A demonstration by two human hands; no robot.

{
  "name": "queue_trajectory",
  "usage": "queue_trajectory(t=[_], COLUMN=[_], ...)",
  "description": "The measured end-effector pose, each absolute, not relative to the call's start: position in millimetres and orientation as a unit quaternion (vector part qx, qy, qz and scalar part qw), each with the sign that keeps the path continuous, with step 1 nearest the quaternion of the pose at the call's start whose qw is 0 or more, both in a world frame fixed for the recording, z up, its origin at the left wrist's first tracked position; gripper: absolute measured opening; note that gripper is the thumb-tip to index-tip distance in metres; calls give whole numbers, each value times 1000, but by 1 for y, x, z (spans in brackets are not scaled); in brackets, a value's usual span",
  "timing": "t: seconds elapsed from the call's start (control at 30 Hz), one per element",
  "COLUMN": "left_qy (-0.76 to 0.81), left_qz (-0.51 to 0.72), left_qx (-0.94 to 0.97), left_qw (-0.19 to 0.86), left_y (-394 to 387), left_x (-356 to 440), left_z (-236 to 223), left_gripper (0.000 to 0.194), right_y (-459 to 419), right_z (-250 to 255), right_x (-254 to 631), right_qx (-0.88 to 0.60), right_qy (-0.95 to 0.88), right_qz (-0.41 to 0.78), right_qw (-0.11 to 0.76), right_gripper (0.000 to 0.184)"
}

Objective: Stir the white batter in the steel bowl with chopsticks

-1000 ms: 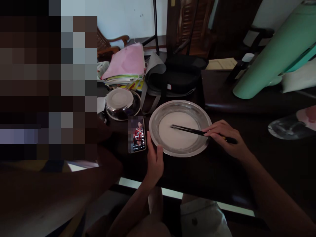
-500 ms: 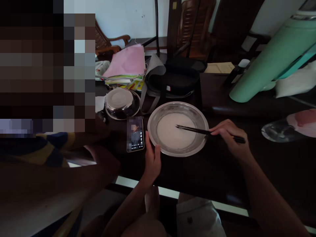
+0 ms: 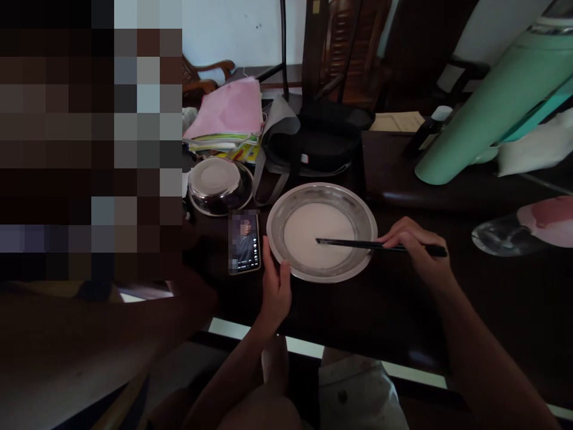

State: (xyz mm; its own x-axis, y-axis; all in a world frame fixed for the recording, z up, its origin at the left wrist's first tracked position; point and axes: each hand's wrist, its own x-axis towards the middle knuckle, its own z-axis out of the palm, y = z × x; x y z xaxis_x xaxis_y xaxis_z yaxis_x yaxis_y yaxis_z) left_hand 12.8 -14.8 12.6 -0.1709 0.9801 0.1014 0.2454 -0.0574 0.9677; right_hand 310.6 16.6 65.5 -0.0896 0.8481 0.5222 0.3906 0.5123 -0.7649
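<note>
A wide metal bowl [image 3: 367, 212] rests on the dark table, with white liquid [image 3: 308, 230] in its bottom. My left hand [image 3: 276, 291] steadies the bowl at its near left rim, thumb in front and fingers along the side. Black chopsticks [image 3: 358, 243] are gripped in my right hand [image 3: 416, 248] at the bowl's right side. They lie almost level across the right rim, and their tips are at the middle of the white liquid. Just left of my left hand, a phone [image 3: 244, 242] lies with its screen lit.
An upturned metal bowl [image 3: 219, 185] stands behind the phone. Farther back are stacked papers [image 3: 228, 116] and a black bag [image 3: 326, 140]. A green flask [image 3: 487, 107] and a clear and pink container [image 3: 523, 227] are to the right. Another person [image 3: 147, 334] sits at left, partly blurred out.
The chopstick tips have shifted slightly toward me in the liquid, and the chopsticks lie more level. My left hand keeps its place on the bowl. The phone picture has changed.
</note>
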Motion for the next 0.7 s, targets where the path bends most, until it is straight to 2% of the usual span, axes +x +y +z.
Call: queue_trajectory(t=[0.2, 0.3, 0.37, 0.53, 0.7], left_qy=[583, 582, 582, 586, 582], left_qz=[493, 492, 492, 491, 494], left_qx=[529, 530, 529, 527, 527], left_qw=[370, 373, 373, 371, 374], left_y=[-15, -15, -15, -15, -15], left_x=[13, 13, 13, 13, 12], left_z=[14, 15, 15, 15, 13], left_gripper=[83, 82, 81, 82, 79], right_y=[18, 16, 15, 17, 16], right_z=[63, 62, 63, 65, 63], right_x=[308, 311, 311, 307, 312], right_qx=[-441, -454, -438, -421, -453], right_qy=[-727, -677, -676, -741, -679], right_qz=[205, 202, 225, 224, 220], right_qw=[486, 542, 549, 473, 534], right_gripper=[21, 35, 40, 20, 35])
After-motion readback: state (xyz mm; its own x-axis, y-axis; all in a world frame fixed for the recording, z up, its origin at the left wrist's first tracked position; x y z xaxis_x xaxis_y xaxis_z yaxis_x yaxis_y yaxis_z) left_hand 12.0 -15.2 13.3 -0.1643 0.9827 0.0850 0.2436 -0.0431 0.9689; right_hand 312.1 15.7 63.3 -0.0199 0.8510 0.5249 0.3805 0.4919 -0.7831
